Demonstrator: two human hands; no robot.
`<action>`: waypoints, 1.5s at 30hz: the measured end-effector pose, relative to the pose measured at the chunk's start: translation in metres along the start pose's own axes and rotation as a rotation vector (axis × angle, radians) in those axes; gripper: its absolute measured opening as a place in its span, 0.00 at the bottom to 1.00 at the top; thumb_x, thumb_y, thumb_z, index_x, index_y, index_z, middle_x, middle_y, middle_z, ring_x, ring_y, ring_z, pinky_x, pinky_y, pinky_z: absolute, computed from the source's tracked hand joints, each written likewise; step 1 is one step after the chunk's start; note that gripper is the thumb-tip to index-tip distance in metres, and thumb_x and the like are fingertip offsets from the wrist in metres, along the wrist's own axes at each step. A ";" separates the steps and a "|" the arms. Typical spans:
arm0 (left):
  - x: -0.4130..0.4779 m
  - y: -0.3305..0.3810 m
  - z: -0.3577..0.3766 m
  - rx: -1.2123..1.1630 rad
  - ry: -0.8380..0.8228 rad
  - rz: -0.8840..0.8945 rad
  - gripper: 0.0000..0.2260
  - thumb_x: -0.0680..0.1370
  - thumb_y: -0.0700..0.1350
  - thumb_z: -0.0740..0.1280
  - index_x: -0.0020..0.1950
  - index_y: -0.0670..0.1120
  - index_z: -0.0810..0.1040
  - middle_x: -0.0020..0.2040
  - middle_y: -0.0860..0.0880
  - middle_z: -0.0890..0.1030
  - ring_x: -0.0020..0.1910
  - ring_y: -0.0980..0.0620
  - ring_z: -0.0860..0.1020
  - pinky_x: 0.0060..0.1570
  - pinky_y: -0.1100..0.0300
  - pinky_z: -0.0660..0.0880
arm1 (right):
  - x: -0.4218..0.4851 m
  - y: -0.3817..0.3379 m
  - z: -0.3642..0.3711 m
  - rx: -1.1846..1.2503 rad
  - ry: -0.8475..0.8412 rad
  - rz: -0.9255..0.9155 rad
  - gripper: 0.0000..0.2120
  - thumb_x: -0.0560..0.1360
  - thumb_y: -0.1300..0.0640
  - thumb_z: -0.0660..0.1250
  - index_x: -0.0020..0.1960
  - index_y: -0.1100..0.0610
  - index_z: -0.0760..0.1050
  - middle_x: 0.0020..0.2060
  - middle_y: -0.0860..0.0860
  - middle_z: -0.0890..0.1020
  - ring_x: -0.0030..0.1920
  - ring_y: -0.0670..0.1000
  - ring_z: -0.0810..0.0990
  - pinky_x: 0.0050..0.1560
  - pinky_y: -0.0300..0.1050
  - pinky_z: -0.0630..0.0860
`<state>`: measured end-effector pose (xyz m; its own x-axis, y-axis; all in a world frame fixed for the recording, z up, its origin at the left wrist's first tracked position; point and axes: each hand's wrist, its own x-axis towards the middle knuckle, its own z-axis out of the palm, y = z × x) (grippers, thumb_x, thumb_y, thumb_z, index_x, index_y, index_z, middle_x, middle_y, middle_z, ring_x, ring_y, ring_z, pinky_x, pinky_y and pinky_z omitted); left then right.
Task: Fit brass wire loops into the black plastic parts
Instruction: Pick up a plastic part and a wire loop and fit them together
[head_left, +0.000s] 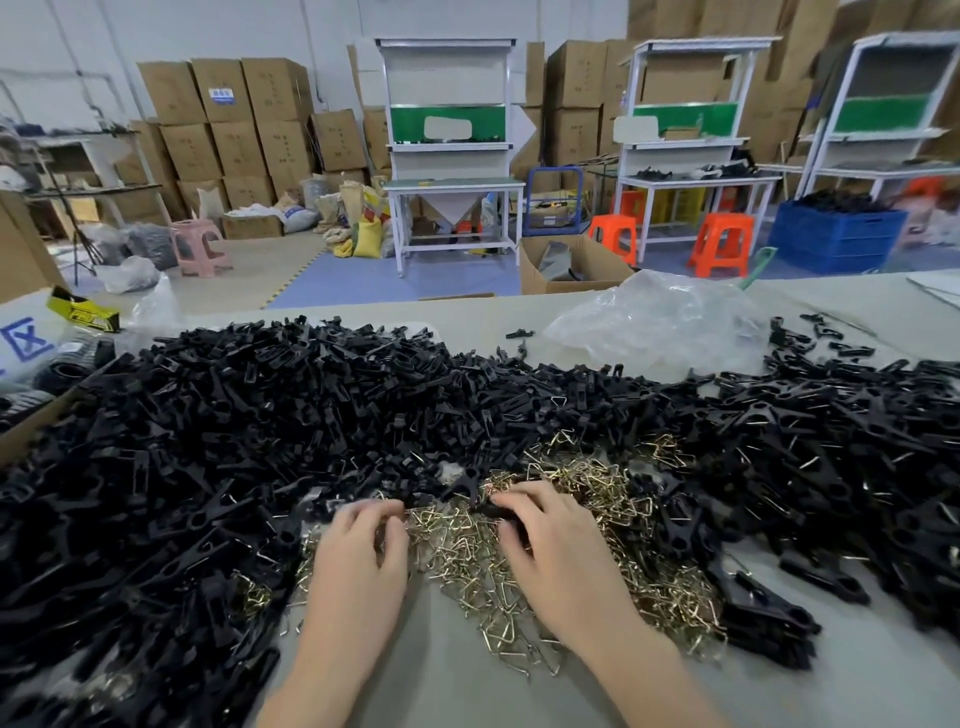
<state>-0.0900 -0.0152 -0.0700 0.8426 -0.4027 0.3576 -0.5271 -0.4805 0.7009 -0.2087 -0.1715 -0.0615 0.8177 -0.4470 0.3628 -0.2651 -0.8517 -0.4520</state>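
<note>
A wide heap of black plastic parts (291, 415) covers the grey table from left to right. A pile of brass wire loops (587, 499) lies in the middle, in front of the heap. My left hand (358, 551) hovers over the left edge of the loops, its fingers curled at the edge of the black heap; what it pinches is hidden. My right hand (550, 540) holds a black plastic part (506, 512) between thumb and fingers, above the loops. The two hands are a short gap apart.
A crumpled clear plastic bag (660, 322) lies at the back right of the table. A cardboard box edge (36, 421) sits at the left. Bare grey table (441, 686) shows between my forearms. Workbenches, stools and cartons stand beyond the table.
</note>
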 end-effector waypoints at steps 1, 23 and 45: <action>0.004 -0.005 0.000 0.090 0.011 -0.009 0.11 0.81 0.44 0.63 0.62 0.48 0.80 0.64 0.50 0.77 0.67 0.50 0.71 0.67 0.55 0.68 | -0.001 0.003 0.004 -0.030 -0.004 -0.003 0.16 0.84 0.48 0.57 0.69 0.45 0.74 0.66 0.40 0.73 0.63 0.40 0.71 0.70 0.41 0.65; 0.024 -0.020 0.002 0.541 -0.009 0.180 0.19 0.77 0.44 0.69 0.67 0.51 0.78 0.66 0.46 0.79 0.69 0.43 0.72 0.72 0.42 0.60 | 0.001 0.010 0.015 -0.029 0.023 0.019 0.14 0.82 0.47 0.57 0.63 0.43 0.77 0.62 0.39 0.74 0.57 0.40 0.74 0.62 0.37 0.62; 0.021 -0.010 0.005 0.496 -0.190 0.361 0.17 0.79 0.45 0.58 0.67 0.52 0.75 0.61 0.55 0.77 0.66 0.49 0.71 0.77 0.39 0.50 | 0.000 0.009 0.013 -0.017 0.017 0.030 0.13 0.82 0.48 0.60 0.63 0.43 0.78 0.63 0.39 0.74 0.59 0.42 0.75 0.65 0.39 0.63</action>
<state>-0.0679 -0.0223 -0.0724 0.5920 -0.7159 0.3701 -0.8010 -0.5735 0.1717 -0.2042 -0.1755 -0.0762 0.8005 -0.4768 0.3631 -0.2983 -0.8425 -0.4486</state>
